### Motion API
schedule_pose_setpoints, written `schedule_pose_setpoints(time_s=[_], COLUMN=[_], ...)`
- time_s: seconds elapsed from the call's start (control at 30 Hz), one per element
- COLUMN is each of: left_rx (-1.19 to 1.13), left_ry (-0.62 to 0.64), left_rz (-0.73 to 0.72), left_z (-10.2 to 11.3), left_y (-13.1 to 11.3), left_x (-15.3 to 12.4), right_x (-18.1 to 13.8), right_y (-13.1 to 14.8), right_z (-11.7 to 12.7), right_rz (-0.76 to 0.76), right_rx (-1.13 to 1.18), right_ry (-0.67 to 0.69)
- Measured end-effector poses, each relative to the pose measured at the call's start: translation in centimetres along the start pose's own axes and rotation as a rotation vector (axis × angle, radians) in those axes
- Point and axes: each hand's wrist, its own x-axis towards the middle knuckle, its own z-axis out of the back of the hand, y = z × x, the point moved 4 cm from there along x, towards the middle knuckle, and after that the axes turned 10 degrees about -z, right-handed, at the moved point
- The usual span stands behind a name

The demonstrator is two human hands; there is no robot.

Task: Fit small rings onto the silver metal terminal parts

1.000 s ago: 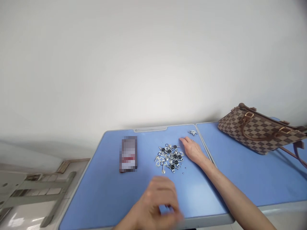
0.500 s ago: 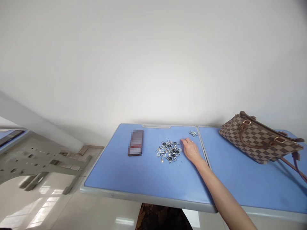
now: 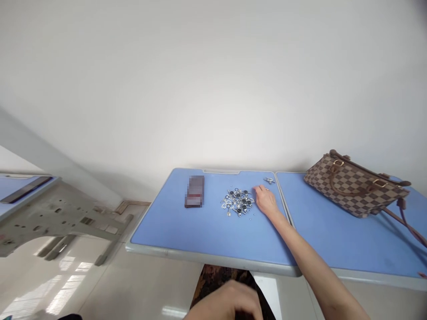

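A pile of small metal hardware (image 3: pixel 238 202) lies on the blue tabletop, with silvery pins, flat plates and eyelets, dark rings and black round pieces mixed together. Just right of it, my right hand (image 3: pixel 266 200) rests low over the table with its fingers bent and drawn together. Whatever its fingertips hold, if anything, is hidden. My left hand (image 3: pixel 230 300) is at the bottom of the view, in front of the table edge and above my lap. It is curved and smeared by motion, so its fingers are unclear. Beyond my right hand sits a small group of metal pieces (image 3: pixel 269 180).
Left of the pile lies a dark, pixelated flat object (image 3: pixel 195 191). A brown checked handbag (image 3: pixel 356 184) stands on the adjoining blue table (image 3: pixel 333 240) to the right. Behind is a white wall (image 3: pixel 213 89). Another table's grey metal frame (image 3: pixel 66 213) stands at left.
My left hand has come into view at the bottom. My right hand stays beside the pile, its fingers slightly more drawn in. The whole view has shifted a little.
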Motion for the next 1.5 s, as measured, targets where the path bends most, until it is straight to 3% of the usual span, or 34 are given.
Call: schedule_pose_setpoints(time_s=[0.13, 0.23, 0.33, 0.43, 0.53, 0.73, 1.0, 1.27, 1.5], left_rx=[0.177, 0.358, 0.522, 0.567, 0.6, 0.636, 0.659, 0.831, 0.933], left_ry=[-0.411, -0.548, -0.763, -0.84, -0.876, -0.812, -0.639, -0.231, -0.293], left_rz=[0.24, 0.204, 0.13, 0.103, 0.078, 0.074, 0.084, 0.14, 0.219], left_z=[3.4, 7.0, 11.5, 15.2, 17.5, 17.8, 17.6, 14.8, 13.9], left_y=[3.1, 5.2, 6.8, 8.6, 10.3, 13.1, 13.3, 14.3, 15.4], left_x=[-1.1, -0.8, 0.5, 3.0, 5.1, 5.4, 4.6, 5.6, 7.8], right_x=[0.1, 0.1, 0.1, 0.2, 0.1, -0.2, -0.4, -0.4, -0.2], right_y=[0.1, 0.1, 0.1, 0.0, -0.1, -0.2, -0.5, -0.6, -0.8], right_z=[0.0, 0.1, 0.1, 0.1, 0.2, 0.6, 0.8, 0.7, 0.6], right_rz=[-0.036, -0.051, -0.061, -0.076, -0.087, -0.08, -0.052, -0.032, -0.041], right_rx=[-0.001, -0.007, -0.005, 0.002, 0.007, 0.033, 0.088, 0.12, 0.162], right_ry=[-0.007, -0.01, -0.011, -0.012, -0.019, -0.027, -0.041, -0.048, -0.044])
